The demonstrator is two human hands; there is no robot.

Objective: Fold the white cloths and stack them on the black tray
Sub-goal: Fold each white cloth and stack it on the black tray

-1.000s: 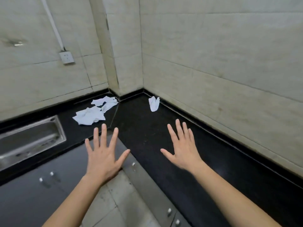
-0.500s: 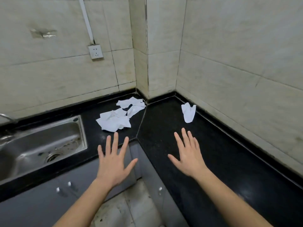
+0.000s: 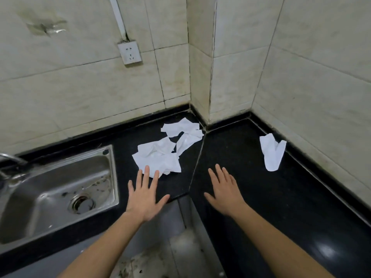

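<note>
A black stone countertop (image 3: 261, 187) ran in 2 legs around an inner corner of a room lined with pale, stained wall tiles (image 3: 301, 87). A diagonal seam (image 3: 197, 159) joined the legs. A steel sink (image 3: 60, 189) was set into the left leg, with a faucet (image 3: 12, 159) at its far left and a white socket (image 3: 130, 52) on the wall above.

3 white cloths lay unfolded on the counter. A crumpled cloth (image 3: 158, 157) sat just right of the sink, and a second cloth (image 3: 185, 133) lay just beyond it, reaching toward the wall corner. A third cloth (image 3: 272, 152) lay well apart on the right leg, near the raised black back edge. A broad stretch of black stone lay between the seam and the third cloth.

The left hand (image 3: 145, 199) was flat at the counter's front edge, fingers straight and spread, holding nothing. Its fingertips overlapped the crumpled cloth's near edge, though contact could not be judged from this angle. The right hand (image 3: 224, 193) was likewise flat and spread over the right leg, just past the seam, gripping nothing.

Grey cabinet fronts (image 3: 174, 215) and a soiled floor (image 3: 152, 263) showed below the front edge.
</note>
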